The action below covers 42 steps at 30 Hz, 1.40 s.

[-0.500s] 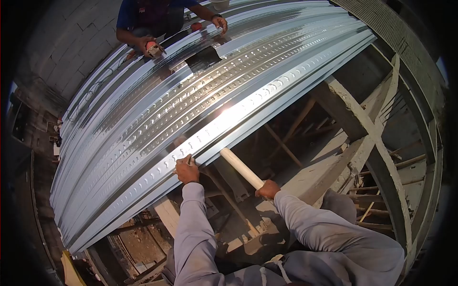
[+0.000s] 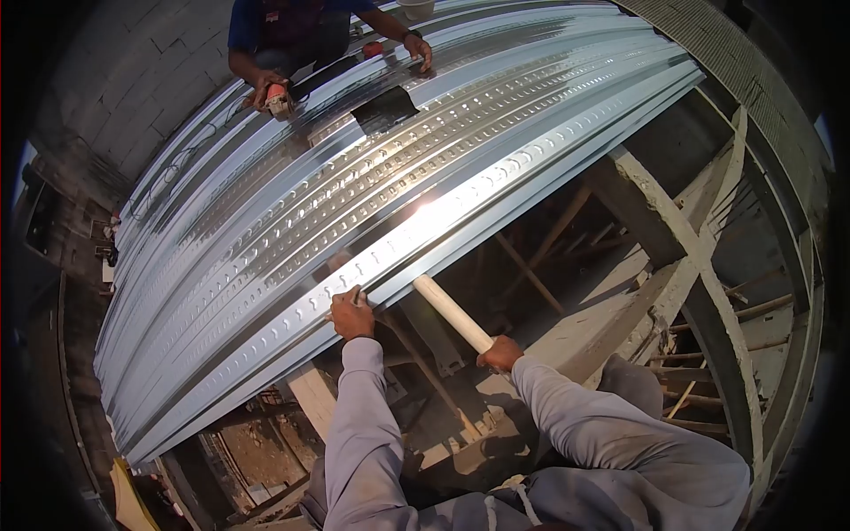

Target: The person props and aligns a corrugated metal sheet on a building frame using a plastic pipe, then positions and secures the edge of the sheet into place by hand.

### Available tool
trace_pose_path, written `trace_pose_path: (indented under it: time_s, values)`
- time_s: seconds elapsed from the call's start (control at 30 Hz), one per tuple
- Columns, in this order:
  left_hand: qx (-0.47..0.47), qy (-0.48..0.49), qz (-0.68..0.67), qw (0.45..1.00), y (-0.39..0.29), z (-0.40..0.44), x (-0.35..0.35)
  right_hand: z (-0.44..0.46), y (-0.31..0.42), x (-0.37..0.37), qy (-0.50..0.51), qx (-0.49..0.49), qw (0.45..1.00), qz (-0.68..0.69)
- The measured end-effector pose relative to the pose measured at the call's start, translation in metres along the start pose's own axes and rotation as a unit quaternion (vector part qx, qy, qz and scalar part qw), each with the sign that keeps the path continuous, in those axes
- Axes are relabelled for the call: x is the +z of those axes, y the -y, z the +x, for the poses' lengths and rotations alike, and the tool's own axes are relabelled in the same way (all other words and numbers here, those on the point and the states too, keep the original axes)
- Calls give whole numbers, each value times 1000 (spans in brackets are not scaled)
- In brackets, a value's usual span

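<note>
My left hand [image 2: 353,315] is closed at the near edge of a shiny corrugated metal decking sheet [image 2: 292,310], fingers curled over its lip. A small pale bit shows by these fingers, too small to name. To its right, my right hand [image 2: 500,353] is wrapped round the lower end of a thick, pale wooden stick [image 2: 454,314]. The stick slants up and left, its far end meeting the sheet's near edge; whether anything is fixed to that end is hidden. Raised dimples run along the sheet's ribs.
Across the sheets, a co-worker's hand [image 2: 266,88] holds a red-orange power tool [image 2: 279,102]. A dark patch [image 2: 384,111] marks the decking. Below the near edge lies a deep drop with concrete beams [image 2: 655,199] and timber props. A block wall [image 2: 133,97] stands at the back left.
The whole view has shifted slightly. The co-worker's power tool has tilted and moved a little. My hands keep nearly the same places on the sheet edge and the stick.
</note>
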<state>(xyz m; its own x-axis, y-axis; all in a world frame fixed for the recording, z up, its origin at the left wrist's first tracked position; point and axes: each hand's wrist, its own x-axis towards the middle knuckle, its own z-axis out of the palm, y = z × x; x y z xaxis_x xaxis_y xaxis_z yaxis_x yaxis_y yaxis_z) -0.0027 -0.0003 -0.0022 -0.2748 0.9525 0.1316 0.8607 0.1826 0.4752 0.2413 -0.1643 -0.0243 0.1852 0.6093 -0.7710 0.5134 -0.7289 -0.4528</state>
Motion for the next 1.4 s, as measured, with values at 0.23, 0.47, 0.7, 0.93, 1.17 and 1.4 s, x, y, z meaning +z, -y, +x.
trace_pose_path:
  time_s: [0.23, 0.47, 0.7, 0.93, 1.17, 1.4]
  values:
    - [-5, 10, -18, 1000, -1, 0, 2, 0, 0, 0, -16, -12, 1000, -14]
    - [18, 43, -32, 998, 10, 5, 3, 1, -1, 2, -34, -11, 998, -45]
    - [13, 98, -101, 990, 7, 4, -8, 23, -12, 8, -15, -161, 981, -109]
    - [-9, 173, -143, 975, 3, 5, -55, 26, -18, 22, 47, -74, 989, 123]
    - [-24, 72, -143, 987, 6, 23, -120, 24, -13, 19, 97, -52, 981, 158]
    - [-62, -23, -109, 992, 13, 36, -181, 33, -19, 19, 123, -54, 975, 176]
